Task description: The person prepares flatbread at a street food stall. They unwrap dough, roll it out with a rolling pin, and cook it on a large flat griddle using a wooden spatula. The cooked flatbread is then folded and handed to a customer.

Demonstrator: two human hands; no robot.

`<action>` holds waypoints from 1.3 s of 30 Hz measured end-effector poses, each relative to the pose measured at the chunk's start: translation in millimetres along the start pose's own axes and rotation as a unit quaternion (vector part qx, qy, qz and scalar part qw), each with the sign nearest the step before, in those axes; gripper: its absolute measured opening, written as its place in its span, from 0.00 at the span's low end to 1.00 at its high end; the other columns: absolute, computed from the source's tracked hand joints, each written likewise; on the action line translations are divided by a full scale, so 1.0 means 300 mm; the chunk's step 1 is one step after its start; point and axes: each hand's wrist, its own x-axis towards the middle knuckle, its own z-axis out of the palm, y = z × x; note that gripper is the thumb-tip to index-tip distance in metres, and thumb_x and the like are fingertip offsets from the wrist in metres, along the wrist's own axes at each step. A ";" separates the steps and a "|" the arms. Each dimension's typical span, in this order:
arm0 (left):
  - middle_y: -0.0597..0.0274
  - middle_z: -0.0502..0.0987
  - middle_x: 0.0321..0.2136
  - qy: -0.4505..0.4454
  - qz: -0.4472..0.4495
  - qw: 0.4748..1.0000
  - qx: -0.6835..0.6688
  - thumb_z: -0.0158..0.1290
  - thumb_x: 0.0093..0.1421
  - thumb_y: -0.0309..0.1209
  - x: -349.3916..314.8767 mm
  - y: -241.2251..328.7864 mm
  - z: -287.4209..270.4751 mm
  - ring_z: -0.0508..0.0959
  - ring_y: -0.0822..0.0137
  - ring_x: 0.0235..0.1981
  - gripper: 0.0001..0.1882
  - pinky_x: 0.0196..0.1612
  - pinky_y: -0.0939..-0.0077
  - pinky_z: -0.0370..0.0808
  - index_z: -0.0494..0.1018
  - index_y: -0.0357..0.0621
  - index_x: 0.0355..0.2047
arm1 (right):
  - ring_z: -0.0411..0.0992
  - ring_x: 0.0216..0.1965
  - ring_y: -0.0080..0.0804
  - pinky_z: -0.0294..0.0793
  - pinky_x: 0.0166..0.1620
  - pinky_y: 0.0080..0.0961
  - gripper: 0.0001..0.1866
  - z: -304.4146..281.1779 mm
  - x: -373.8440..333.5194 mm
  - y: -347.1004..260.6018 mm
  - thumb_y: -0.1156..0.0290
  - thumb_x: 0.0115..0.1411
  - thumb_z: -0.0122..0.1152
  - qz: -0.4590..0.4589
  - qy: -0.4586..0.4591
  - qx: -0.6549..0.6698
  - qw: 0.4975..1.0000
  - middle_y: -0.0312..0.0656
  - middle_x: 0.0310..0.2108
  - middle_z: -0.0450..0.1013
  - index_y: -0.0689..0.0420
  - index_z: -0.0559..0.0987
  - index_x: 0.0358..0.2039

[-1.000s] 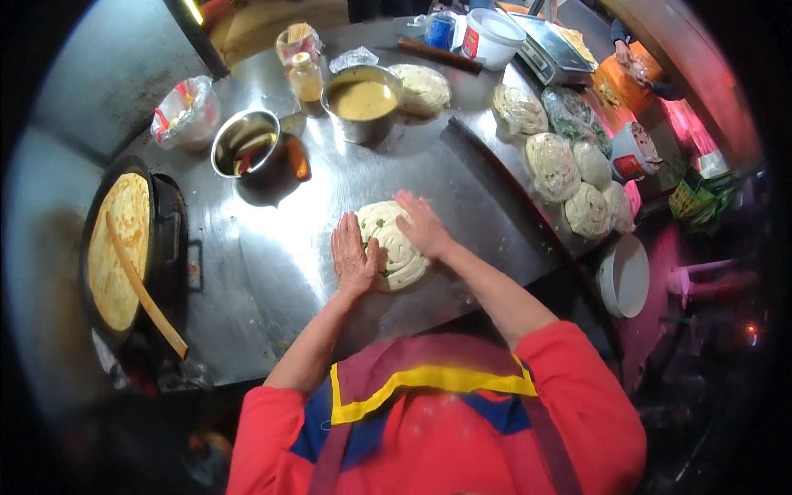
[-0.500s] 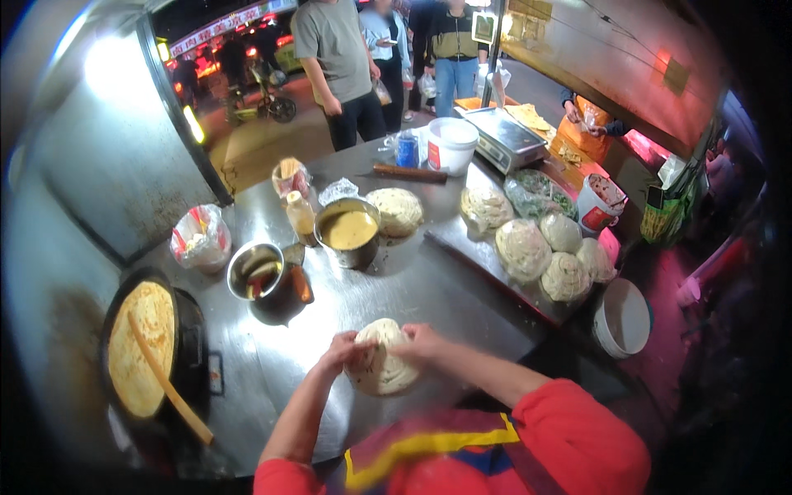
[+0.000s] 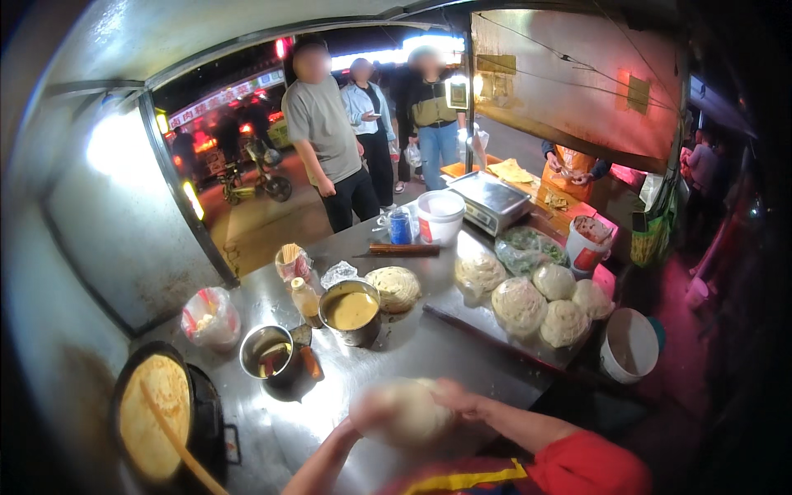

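A round of pale dough is between my hands over the near part of the steel table, smeared by motion. My left hand, also blurred, grips its left edge. At the opposite edge, my right hand has its fingers closed on the dough. Whether the dough touches the tabletop cannot be made out. Beyond it, a similar dough round lies beside a pot of yellowish batter. Left of that pot are a smaller metal pot with an orange-brown handle and a bottle.
At left, a pan holds a large flatbread with a wooden stick across it. Several wrapped dough balls sit on a tray at right. A white bucket stands past the tray. A scale is farther back; several people stand beyond.
The view has tilted up, so everything sits lower in the picture. The dough looks wider and blurred, and my hands, still on its edges, are farther apart.
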 end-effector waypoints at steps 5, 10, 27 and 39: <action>0.35 0.65 0.62 0.272 0.201 0.794 0.505 0.57 0.61 0.38 0.068 0.070 0.312 0.64 0.40 0.64 0.33 0.68 0.46 0.57 0.63 0.33 0.62 | 0.57 0.68 0.51 0.53 0.71 0.39 0.35 -0.064 0.042 0.100 0.59 0.63 0.60 -0.104 0.356 -0.429 0.824 0.57 0.65 0.61 0.60 0.64 0.67; 0.52 0.73 0.51 0.246 0.269 0.613 0.701 0.45 0.65 0.35 0.093 -0.014 0.403 0.71 0.54 0.54 0.19 0.57 0.57 0.64 0.71 0.41 0.53 | 0.49 0.72 0.52 0.44 0.74 0.42 0.30 0.061 0.116 0.188 0.56 0.71 0.42 -0.216 0.188 -0.563 0.776 0.53 0.70 0.56 0.61 0.64 0.67; 0.41 0.56 0.69 0.195 0.241 0.754 0.580 0.44 0.67 0.44 0.120 -0.047 0.174 0.51 0.42 0.72 0.36 0.71 0.39 0.44 0.55 0.34 0.69 | 0.62 0.65 0.49 0.58 0.69 0.42 0.28 0.039 0.120 -0.104 0.57 0.67 0.48 -0.281 0.083 -0.516 0.805 0.54 0.65 0.65 0.58 0.69 0.63; 0.46 0.56 0.71 0.218 0.146 0.731 0.630 0.43 0.67 0.43 0.046 -0.205 0.400 0.51 0.50 0.73 0.35 0.73 0.46 0.38 0.55 0.38 0.70 | 0.43 0.75 0.49 0.33 0.75 0.49 0.34 0.032 0.000 0.079 0.54 0.66 0.49 -0.154 0.077 -0.614 0.770 0.41 0.74 0.50 0.45 0.61 0.71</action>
